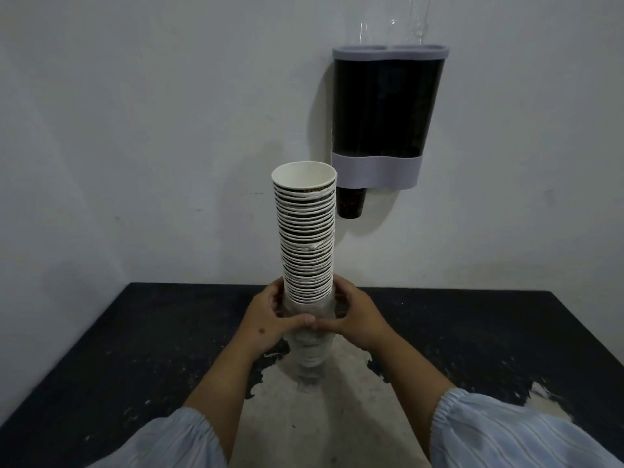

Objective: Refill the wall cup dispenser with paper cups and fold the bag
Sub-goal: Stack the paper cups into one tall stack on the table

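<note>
The wall dispenser (385, 109) hangs at about one o'clock from the hands, its open top well above them. The cup stack (305, 231) stands upright on the table (506, 332), long axis vertical, its lower part sheathed in the clear bag (309, 352). Left hand (270, 319) and right hand (354, 319) curl round that bagged part, thumbs touching; the right is nearer the dispenser.

Scuffed black table (472, 332) against pale wall (135, 130).
</note>
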